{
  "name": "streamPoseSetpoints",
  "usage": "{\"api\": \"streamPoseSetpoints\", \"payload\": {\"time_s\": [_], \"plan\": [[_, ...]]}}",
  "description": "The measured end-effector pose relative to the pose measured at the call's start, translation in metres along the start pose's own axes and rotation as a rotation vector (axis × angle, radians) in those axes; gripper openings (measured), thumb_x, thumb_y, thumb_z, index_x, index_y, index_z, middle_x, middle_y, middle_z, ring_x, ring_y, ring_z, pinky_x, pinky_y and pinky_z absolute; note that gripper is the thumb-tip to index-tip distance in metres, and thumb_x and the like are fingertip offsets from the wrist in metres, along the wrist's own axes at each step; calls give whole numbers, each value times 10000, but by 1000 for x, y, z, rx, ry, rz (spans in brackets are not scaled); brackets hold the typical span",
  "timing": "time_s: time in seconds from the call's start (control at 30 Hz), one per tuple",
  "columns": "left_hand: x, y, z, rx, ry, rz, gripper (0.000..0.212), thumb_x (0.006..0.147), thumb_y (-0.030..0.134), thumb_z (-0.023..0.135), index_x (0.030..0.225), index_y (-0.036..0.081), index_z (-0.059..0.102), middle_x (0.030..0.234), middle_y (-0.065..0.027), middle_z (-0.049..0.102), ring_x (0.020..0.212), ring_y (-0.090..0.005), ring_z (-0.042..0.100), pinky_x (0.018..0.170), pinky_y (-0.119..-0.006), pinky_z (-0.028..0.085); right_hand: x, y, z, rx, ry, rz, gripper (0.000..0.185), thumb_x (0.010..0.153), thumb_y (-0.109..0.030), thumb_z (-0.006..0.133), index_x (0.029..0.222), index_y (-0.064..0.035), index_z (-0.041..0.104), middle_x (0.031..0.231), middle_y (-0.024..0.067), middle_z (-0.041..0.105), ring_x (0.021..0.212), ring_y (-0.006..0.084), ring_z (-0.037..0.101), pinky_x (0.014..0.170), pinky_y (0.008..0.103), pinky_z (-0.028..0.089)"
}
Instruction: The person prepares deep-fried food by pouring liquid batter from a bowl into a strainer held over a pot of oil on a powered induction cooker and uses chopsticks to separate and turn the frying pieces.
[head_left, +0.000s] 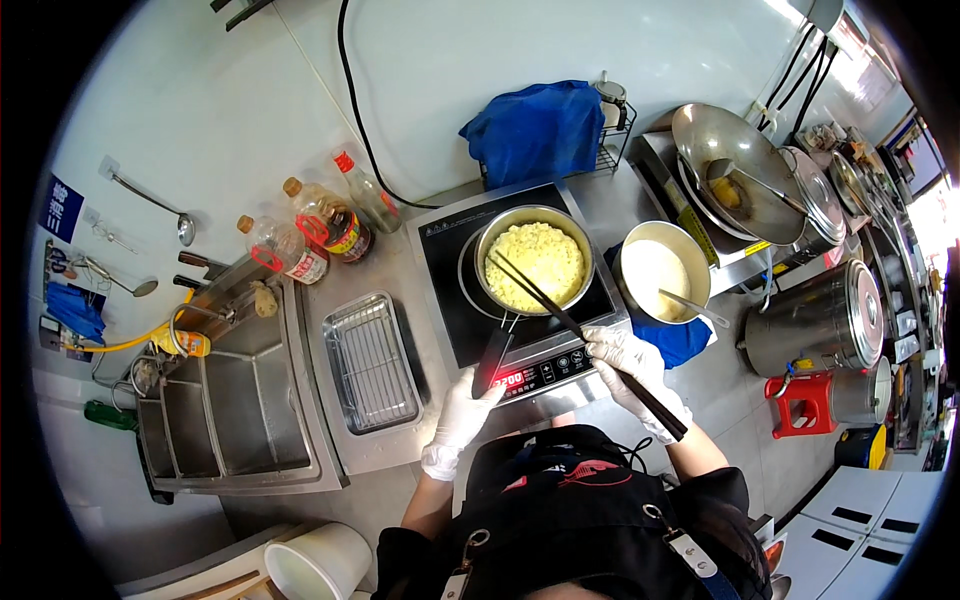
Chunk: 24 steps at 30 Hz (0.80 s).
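On an induction cooktop (442, 300) with a lit red display stands a metal saucepan (583, 296) holding crumbly yellow food (536, 259). My left hand (463, 409), in a white glove, is closed around the pan's black handle (493, 360). Long dark chopsticks (559, 315) are gripped in my gloved right hand (630, 371); their tips rest on the food towards the pan's left side. Just right of the cooktop is a metal pot (701, 255) of pale creamy liquid (656, 270), with a metal utensil (694, 306) leaning in it.
A wire rack in a metal tray (373, 364) lies left of the cooktop, beside a steel sink (255, 405). Bottles (330, 217) stand behind. A wok (739, 165) with a ladle is at the back right, near a blue cloth (536, 135). A large stockpot (802, 322) stands at right.
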<state>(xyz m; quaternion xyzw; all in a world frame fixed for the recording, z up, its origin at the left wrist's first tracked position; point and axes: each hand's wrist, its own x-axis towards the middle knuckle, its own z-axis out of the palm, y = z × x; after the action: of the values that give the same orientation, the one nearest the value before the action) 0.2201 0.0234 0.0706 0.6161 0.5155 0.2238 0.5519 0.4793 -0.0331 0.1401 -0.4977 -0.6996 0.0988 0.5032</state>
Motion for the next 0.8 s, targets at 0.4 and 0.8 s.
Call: {"api": "streamPoseSetpoints", "payload": {"time_s": [0.4,0.8], "plan": [[0,3,0,-17,-7,-3,377,808,168,675,1109,-23,550,947,-128,656,874,-195,622,804,-286,473,-3,4,4,-54,-68,4,246,679,59,688,907,-20,640,998,137,642,893,257,639,774,297,527],[-1,10,-1,-13,-3,-5,360,809,155,671,1098,-27,557,963,-128,652,882,-196,616,815,-285,469,0,-10,-15,10,42,30,206,690,60,664,882,-7,638,940,164,653,850,283,653,762,315,527]]}}
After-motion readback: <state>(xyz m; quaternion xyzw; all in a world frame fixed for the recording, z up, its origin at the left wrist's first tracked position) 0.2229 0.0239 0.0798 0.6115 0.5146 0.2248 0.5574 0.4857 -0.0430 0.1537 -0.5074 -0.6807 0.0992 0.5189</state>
